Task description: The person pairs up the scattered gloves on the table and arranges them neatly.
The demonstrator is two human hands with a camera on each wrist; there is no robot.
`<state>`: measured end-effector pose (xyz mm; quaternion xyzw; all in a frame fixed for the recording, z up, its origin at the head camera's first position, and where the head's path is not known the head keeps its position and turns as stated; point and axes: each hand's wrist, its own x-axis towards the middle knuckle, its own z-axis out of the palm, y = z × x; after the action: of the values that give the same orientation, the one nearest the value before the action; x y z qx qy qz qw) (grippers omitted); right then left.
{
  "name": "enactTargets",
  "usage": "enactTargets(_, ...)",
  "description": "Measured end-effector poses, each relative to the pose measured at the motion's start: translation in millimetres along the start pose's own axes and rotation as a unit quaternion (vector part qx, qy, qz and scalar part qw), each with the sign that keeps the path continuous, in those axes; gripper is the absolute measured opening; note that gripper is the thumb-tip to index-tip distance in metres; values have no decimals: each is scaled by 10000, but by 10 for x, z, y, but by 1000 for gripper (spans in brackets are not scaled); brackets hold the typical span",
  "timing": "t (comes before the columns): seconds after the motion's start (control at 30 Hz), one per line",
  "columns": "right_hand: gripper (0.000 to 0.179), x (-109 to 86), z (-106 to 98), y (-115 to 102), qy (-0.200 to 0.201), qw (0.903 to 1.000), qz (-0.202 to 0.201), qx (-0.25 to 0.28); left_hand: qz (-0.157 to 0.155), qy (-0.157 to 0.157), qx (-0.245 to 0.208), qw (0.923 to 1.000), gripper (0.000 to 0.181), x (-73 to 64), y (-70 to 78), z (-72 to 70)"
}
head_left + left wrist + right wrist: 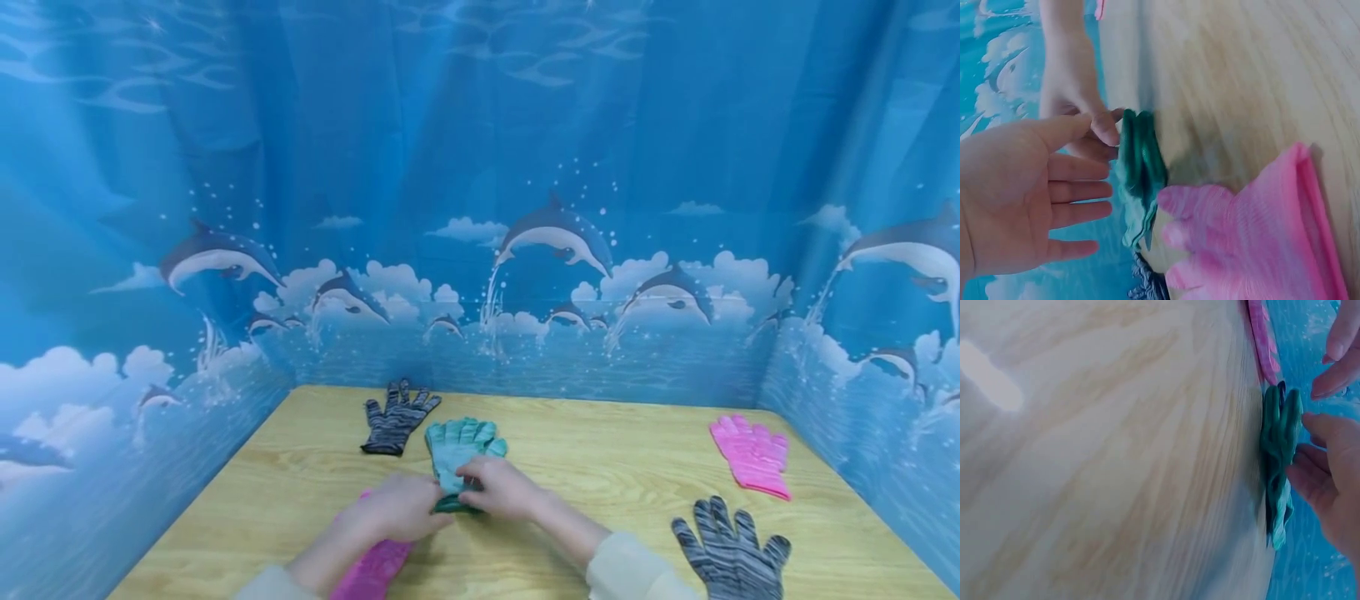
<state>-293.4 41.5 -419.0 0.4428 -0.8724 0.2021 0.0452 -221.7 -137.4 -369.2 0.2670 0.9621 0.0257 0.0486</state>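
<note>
A pair of green gloves lies stacked on the table, fingers pointing away and two darker cuffs toward me. In the left wrist view the cuffs of the green gloves stand slightly puffed. My left hand, fingers straight, hovers at the left side of the cuffs. On the right, my right hand has its loosely bent fingertips at the upper glove's cuff; the right wrist view shows the thumb and fingers spread along the green fabric. Below my left forearm is a pink glove, partly covered in the head view.
A black-and-grey glove lies at the back left. Toward the right are another pink glove and a second black-and-grey glove, cut off by the frame. A blue dolphin-print curtain borders the wooden table.
</note>
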Motion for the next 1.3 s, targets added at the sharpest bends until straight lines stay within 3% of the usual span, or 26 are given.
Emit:
enactTargets(0.1, 23, -55, -27, 45, 134, 9999, 65, 80, -3, 149, 531, 9985, 39, 52, 78, 30)
enactTargets(0.23, 14, -121, -38, 71, 179, 9985, -19, -516, 52, 158, 996, 9949, 55, 94, 205, 122)
enactTargets(0.47, 11, -167, -35, 56, -57, 9871, -447, -1535, 31, 126, 1080, 9941, 57, 122, 291, 213)
enactTargets(0.67, 10, -210, -14, 78, -141, 9802, -653, -1861, -18, -126, 1177, 9930, 59, 165, 289, 261)
enactTargets(0.93, 11, -205, 3, 108, -139, 9771, -841, -1949, -96, -141, 936, 9955, 54, 174, 260, 285)
enactTargets(1.03, 11, -187, -20, 152, -69, 9845, -534, -1672, -77, -132, 1007, 9948, 52, 180, 252, 310)
enactTargets(1.13, 11, -142, -64, 224, 264, 9917, 291, -1225, -53, -71, 1102, 9939, 53, 182, 254, 337)
enactTargets(1.3, 13, -12, -121, 363, 775, 9834, 1508, -646, -63, -32, 1294, 9916, 57, 195, 274, 362)
